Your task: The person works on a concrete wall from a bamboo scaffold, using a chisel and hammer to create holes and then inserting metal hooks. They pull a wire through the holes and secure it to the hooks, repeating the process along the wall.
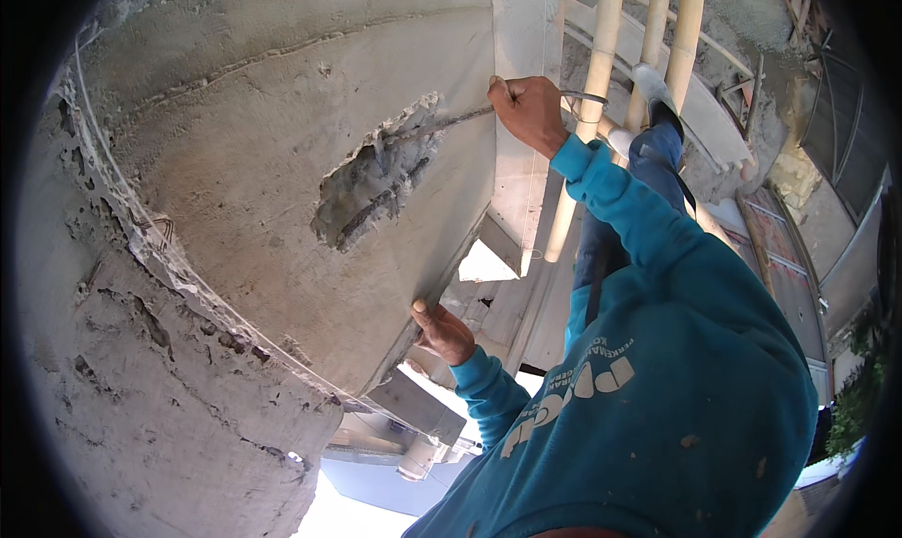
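My right hand (528,113) is closed around a thin dark steel rod (462,118). One end reaches into a ragged hole (381,176) broken in the grey concrete face (254,200); the other end curves past my wrist, in front of the bamboo poles. Darker bars or strips show inside the hole, too rough to make out. Lower down, my left hand (443,335) grips the edge of the concrete, thumb on the face; its other fingers are partly hidden. Both arms wear teal sleeves.
Bamboo poles (601,59) run beside my legs, and one shoe (658,92) is among them. A rough, cracked concrete mass (178,397) lies to the left, with a thin cord (202,280) along its edge. Below are planks, metal sheets and bright gaps.
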The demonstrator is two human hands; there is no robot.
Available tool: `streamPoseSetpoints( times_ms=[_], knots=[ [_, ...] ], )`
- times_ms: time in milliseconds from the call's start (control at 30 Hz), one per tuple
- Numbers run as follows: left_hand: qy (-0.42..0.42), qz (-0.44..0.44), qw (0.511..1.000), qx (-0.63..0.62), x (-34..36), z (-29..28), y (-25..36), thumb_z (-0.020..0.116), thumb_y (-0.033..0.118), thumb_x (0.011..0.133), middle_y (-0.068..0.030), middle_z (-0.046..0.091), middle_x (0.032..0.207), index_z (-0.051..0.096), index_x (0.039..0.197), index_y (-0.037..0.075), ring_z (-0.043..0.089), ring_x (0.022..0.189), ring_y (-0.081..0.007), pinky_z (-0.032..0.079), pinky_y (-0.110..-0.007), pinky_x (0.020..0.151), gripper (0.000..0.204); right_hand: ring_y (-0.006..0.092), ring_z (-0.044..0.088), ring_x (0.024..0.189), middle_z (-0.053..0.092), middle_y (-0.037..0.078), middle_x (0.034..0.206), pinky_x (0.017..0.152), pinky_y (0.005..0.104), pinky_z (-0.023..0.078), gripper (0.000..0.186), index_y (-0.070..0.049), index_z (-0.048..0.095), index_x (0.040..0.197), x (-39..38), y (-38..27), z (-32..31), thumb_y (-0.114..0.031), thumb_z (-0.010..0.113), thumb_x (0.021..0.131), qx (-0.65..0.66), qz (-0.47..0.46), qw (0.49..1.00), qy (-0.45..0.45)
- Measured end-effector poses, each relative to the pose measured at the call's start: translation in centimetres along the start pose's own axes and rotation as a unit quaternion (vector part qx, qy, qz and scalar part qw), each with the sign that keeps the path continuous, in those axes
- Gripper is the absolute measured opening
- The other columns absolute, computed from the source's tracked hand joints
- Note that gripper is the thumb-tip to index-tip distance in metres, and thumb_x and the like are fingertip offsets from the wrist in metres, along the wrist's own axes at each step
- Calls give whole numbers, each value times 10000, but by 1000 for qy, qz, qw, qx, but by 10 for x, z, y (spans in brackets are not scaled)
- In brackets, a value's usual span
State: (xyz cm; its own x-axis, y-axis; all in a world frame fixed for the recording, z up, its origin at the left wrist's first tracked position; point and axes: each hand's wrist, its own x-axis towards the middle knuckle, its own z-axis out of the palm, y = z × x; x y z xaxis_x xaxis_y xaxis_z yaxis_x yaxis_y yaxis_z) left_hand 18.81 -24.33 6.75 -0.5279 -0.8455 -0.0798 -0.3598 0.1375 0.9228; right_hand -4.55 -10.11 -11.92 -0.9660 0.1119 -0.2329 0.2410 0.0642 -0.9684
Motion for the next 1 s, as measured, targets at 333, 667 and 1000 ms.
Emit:
streamPoseSetpoints(
  times_ms=[333,667,1000],
  knots=[
    [-11,4,1000,20,0,-4,-1,665,404,876,-130,506,1300,498,1261,-45,472,1195,-226,363,-365,1059,615,219,345,359,358,110,393,405,385,285,513,6,497,485,0,-19,-8,-296,552,896,-50,35,997,-50],
    [32,38,998,-40,-5,12,3,731,148,835,-112,569,1220,546,1186,5,564,1083,-216,468,-370,979,422,132,347,417,357,59,418,416,359,267,658,-26,526,515,6,-12,-24,-561,565,896,7,-59,978,-202],
    [21,33,993,110,-5,14,12,728,140,837,-110,622,1080,626,1045,-60,566,973,-185,454,-350,911,306,232,457,441,405,123,422,504,455,393,894,41,542,518,18,-46,-54,-786,404,825,-173,14,914,-368]
  ],
)
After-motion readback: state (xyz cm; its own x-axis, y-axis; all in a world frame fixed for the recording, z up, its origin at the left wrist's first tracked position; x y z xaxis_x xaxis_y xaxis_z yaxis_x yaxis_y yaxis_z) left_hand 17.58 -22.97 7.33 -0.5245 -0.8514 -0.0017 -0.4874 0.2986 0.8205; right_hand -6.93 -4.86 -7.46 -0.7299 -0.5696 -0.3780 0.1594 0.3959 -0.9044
